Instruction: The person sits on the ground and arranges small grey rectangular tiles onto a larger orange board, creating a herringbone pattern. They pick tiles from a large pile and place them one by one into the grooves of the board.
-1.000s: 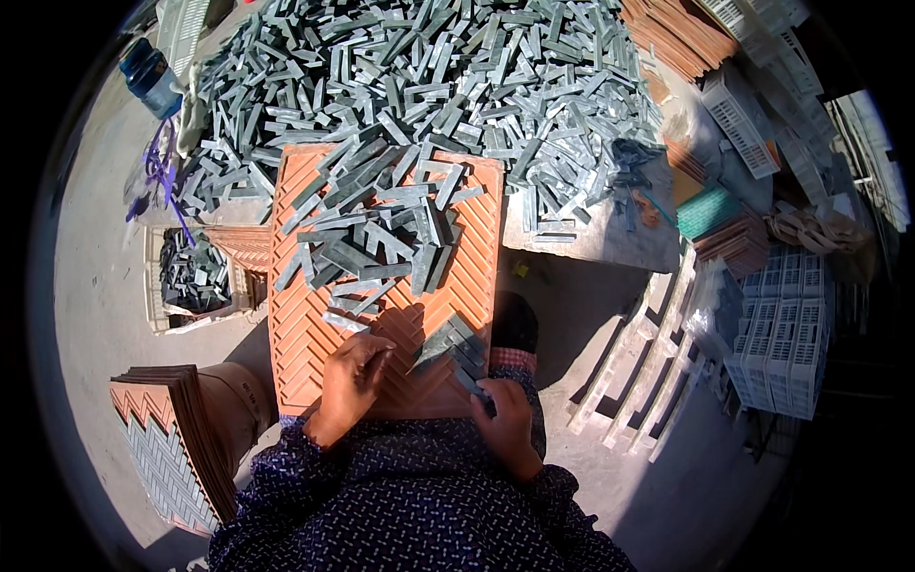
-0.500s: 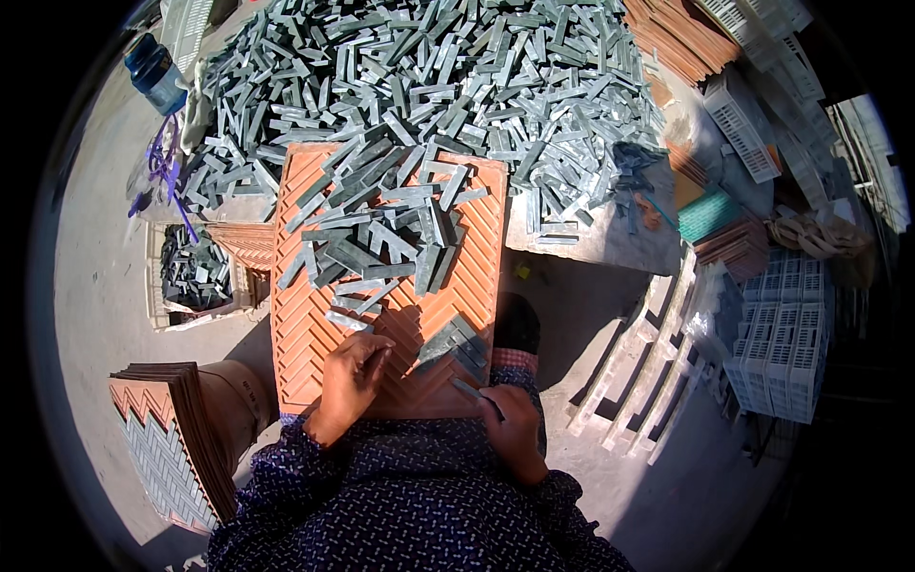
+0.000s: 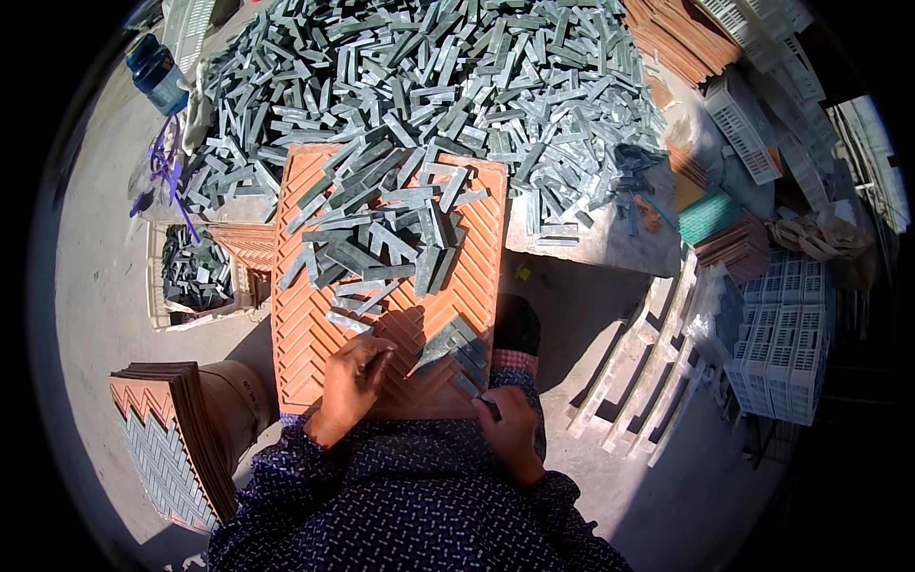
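An orange herringbone-grooved tray (image 3: 295,367) lies in front of me, its near edge against my patterned clothing. My right hand (image 3: 510,429) is closed at the tray's near right, thumb and finger on the end of a narrow grey stone strip (image 3: 467,384). That strip sits slanted just below a small patch of fitted strips (image 3: 453,348) in the grooves. Over the tray's near left, my left hand (image 3: 353,381) is closed with fingertips pinched together; whatever they may hold is hidden. Loose stone strips (image 3: 381,234) lie heaped across the tray's far half.
A large heap of grey strips (image 3: 429,76) covers the table beyond. Stacked filled trays (image 3: 162,448) stand at left, near a crate of dark pieces (image 3: 195,272). A wooden pallet (image 3: 639,372) and white plastic crates (image 3: 777,343) are at right. A blue jar (image 3: 157,76) stands far left.
My right hand has shifted slightly, and the strip at its fingertips now lies lower toward the grooves by the fitted patch. My left hand has barely moved.
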A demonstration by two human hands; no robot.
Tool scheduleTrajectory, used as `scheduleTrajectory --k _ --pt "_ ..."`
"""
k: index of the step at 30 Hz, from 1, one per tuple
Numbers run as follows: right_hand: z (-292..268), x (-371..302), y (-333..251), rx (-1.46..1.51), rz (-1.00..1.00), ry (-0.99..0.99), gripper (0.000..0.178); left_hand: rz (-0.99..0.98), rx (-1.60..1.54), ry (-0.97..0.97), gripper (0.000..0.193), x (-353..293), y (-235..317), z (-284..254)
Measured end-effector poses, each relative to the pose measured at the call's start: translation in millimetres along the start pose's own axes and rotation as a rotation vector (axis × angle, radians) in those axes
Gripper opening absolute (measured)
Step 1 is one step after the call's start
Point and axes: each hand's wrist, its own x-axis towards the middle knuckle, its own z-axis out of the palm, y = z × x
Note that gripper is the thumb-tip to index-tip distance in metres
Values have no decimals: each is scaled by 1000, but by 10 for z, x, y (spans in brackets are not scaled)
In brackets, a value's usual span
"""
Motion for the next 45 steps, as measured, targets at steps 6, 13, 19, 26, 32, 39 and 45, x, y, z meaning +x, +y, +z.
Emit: scheduleTrajectory --k 6,13,19,26,32,39,45 --pt "32 56 -46 -42 -72 29 10 -6 -3 -6 10 -16 -23 7" --pt "35 193 -109 -38 -97 -10 9 46 -6 34 10 -13 -31 18" --pt "-257 487 -182 33 -43 24 9 -20 20 12 12 -176 -87 -105" --pt "-262 218 -112 -17 40 -130 13 -173 33 77 13 -529 -173 -469" --pt "-92 473 -158 10 -86 -7 17 -162 76 41 14 -583 -85 -458" --pt "72 462 148 254 271 -10 22 -154 55 30 15 -582 -104 -424" --pt "-95 571 -114 163 127 53 23 -197 3 29 13 -627 -141 -461"
